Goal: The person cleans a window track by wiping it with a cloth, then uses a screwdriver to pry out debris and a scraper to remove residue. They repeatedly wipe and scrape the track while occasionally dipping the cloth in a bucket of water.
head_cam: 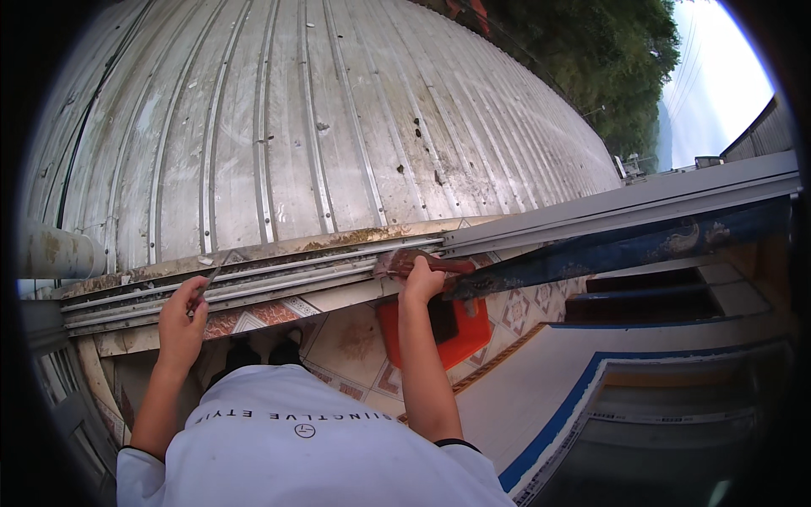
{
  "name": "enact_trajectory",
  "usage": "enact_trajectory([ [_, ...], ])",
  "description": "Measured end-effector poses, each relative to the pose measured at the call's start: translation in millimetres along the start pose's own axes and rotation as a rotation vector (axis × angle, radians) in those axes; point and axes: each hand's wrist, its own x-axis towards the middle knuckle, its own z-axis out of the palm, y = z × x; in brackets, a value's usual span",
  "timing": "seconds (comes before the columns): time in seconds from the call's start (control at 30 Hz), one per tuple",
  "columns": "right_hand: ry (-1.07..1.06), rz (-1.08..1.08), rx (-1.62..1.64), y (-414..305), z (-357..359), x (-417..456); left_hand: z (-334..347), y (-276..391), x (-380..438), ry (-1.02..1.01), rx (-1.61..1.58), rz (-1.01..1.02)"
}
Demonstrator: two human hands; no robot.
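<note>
My left hand (184, 314) is above the left part of a dirty aluminium sliding-window track (279, 282). Pinched between its thumb and fingers is a thin, greyish flat piece (213, 277), too small to identify. My right hand (423, 282) grips the reddish-brown handle of a brush (455, 264). The brush's bristles (388, 263), slightly blurred, lie over the right part of the track, close to the sliding sash frame (608, 206). Dark grime lines the channels, and moss grows on the outer sill (345, 238).
Outside the window spreads a ribbed metal roof (285, 127), with a pipe (60, 250) at left. A dark blue patterned curtain (608, 256) hangs along the sash. Below my right forearm, an orange-red plastic basin (472, 342) rests on the tiled floor (351, 339). A blue-edged panel (557, 431) stands at lower right.
</note>
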Motion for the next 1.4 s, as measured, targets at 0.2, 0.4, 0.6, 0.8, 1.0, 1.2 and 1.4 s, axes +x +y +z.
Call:
enact_trajectory([
  [0.2, 0.133, -0.081, 0.128, -4, -15, 37, -1, -2, -2, -0.080, 0.016, -0.019],
  [0.4, 0.178, -0.141, -0.109, 6, 1, 32, 4, 0, -8, -0.076, 0.006, 0.003],
  [0.6, -0.012, 0.082, 0.006, -14, 23, -57, 21, 26, 6, -0.229, -0.010, 0.318],
  [0.8, -0.154, 0.233, 0.117, -15, 18, -77, 96, 62, 46, -0.270, 0.340, 0.652],
  [1.0, -0.182, -0.069, 0.055, 5, 16, -66, 204, 80, 73, -0.341, 0.334, 0.769],
  [1.2, -0.512, -0.098, 0.002, 13, -12, -54, 261, 64, 84, -0.318, 0.260, 0.728],
  [1.4, -0.512, 0.210, 0.105, -13, -42, -10, 255, 68, 89, -0.310, 0.242, 0.717],
])
